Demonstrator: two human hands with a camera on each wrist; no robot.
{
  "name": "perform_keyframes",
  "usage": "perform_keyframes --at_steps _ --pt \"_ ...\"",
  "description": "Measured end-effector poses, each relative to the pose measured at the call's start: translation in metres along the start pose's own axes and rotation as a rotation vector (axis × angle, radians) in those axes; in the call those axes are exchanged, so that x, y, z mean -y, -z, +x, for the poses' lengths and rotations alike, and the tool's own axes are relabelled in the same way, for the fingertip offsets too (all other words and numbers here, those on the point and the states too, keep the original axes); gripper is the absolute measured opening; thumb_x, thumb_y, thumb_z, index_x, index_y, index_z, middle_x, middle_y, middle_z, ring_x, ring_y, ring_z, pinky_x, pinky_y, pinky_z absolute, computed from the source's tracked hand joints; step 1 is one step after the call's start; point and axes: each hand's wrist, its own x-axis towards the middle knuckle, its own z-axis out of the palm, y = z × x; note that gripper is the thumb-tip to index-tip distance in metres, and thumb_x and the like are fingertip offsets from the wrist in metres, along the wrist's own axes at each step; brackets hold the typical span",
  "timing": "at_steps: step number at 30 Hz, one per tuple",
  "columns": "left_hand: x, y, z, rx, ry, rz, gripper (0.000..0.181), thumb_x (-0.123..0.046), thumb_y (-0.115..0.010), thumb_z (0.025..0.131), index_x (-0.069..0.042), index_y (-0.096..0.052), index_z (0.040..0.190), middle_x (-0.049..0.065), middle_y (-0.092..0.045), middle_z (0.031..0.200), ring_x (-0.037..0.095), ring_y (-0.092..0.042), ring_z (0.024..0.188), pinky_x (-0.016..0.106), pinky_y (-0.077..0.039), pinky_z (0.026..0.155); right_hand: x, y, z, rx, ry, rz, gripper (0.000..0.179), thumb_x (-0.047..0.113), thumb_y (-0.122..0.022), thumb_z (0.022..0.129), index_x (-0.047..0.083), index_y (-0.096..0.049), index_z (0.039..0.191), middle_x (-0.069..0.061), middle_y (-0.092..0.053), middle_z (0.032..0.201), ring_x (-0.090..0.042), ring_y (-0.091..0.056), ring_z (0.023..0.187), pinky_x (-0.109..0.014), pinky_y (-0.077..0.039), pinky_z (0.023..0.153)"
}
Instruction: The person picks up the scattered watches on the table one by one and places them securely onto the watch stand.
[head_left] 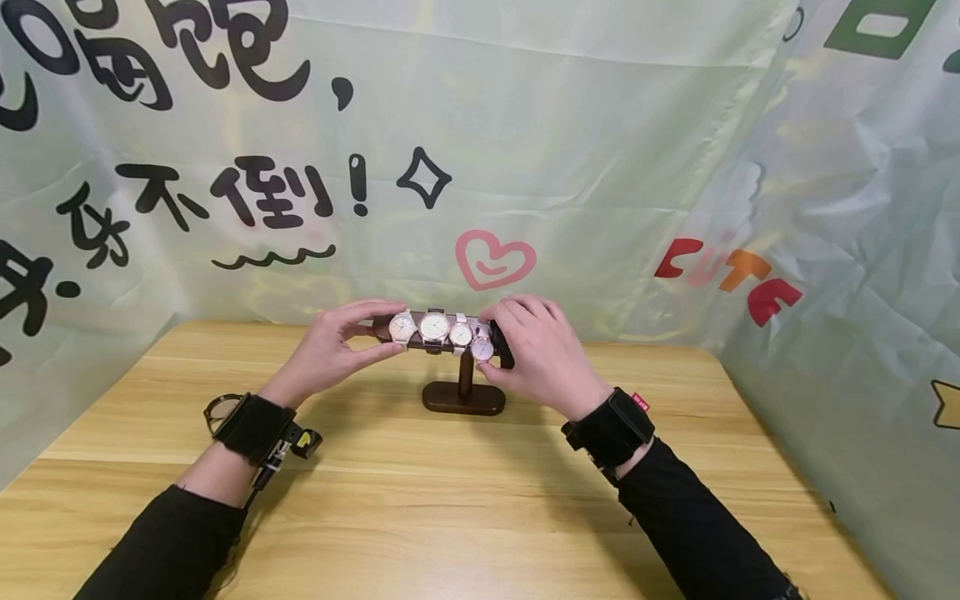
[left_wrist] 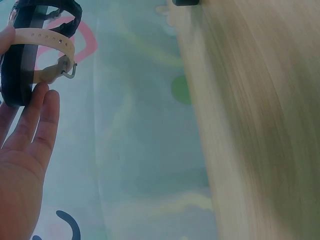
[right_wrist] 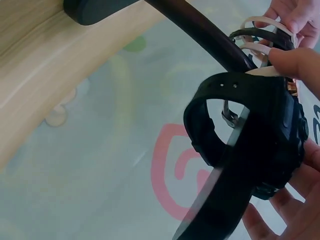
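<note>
A dark brown watch stand (head_left: 465, 400) bears several wristwatches along its crossbar. My left hand (head_left: 330, 346) grips the leftmost pale watch (head_left: 402, 327), thumb below and fingers above in the head view. That watch's light strap (left_wrist: 47, 37) loops round the dark bar in the left wrist view, its buckle hanging behind. Toward the other end, my right hand (head_left: 536, 354) pinches a small white watch (head_left: 482, 348) that sits lower than its neighbours. Between the hands are a larger round watch (head_left: 434, 327) and another small one (head_left: 461, 335). Beside the right thumb is a chunky black watch (right_wrist: 225, 87).
The stand is toward the back of a light wooden table (head_left: 420, 508). Behind it hangs a pale printed curtain (head_left: 585, 150) with lettering and a pink heart, continuing along the right side. Both wrists wear black straps (head_left: 615, 429) with small devices.
</note>
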Motion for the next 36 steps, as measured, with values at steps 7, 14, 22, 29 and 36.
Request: perform_keyframes --at_steps 7,14,22,29,36 --pt "0.000 0.001 0.000 0.004 0.010 0.011 0.053 -0.017 -0.088 0.091 -0.021 -0.071 0.141 0.004 -0.069 0.146 0.017 -0.071 0.117 0.021 -0.061 0.099 -0.002 0.006 0.006 0.051 -0.030 0.067 0.050 0.040 -0.086 0.087 0.013 -0.070 0.125 -0.005 -0.076 0.123 -0.030 -0.064 0.125 -0.052 -0.049 0.114" --pt "-0.001 0.001 0.000 0.004 0.010 0.014 0.052 -0.017 -0.087 0.091 -0.020 -0.071 0.141 0.005 -0.069 0.146 0.015 -0.071 0.114 0.026 -0.062 0.099 -0.007 0.010 0.011 0.099 -0.087 0.160 0.047 0.040 -0.086 0.087 0.015 -0.072 0.125 -0.003 -0.077 0.123 -0.029 -0.064 0.126 -0.054 -0.046 0.118" --pt "0.001 0.001 0.000 0.005 0.007 0.007 0.052 -0.017 -0.087 0.092 -0.022 -0.071 0.141 0.004 -0.070 0.145 0.013 -0.071 0.112 0.025 -0.062 0.099 -0.013 0.011 0.016 0.168 -0.132 0.207 0.046 0.042 -0.082 0.090 0.015 -0.074 0.126 -0.002 -0.077 0.125 -0.031 -0.061 0.134 -0.058 -0.042 0.121" --pt "0.002 0.001 -0.001 0.006 0.004 0.000 0.052 -0.017 -0.088 0.091 -0.022 -0.072 0.140 0.003 -0.070 0.145 0.011 -0.070 0.113 0.022 -0.061 0.100 -0.016 0.012 0.018 0.199 -0.170 0.280 0.048 0.045 -0.082 0.091 0.015 -0.075 0.128 -0.002 -0.079 0.123 -0.033 -0.060 0.137 -0.059 -0.041 0.122" --pt "0.002 0.001 0.000 -0.003 -0.008 0.008 0.052 -0.016 -0.088 0.091 -0.021 -0.072 0.140 0.004 -0.070 0.144 0.011 -0.071 0.111 0.021 -0.061 0.098 -0.019 0.013 0.021 0.213 -0.148 0.278 0.044 0.047 -0.084 0.091 0.019 -0.074 0.124 0.001 -0.079 0.124 -0.034 -0.057 0.138 -0.065 -0.039 0.121"
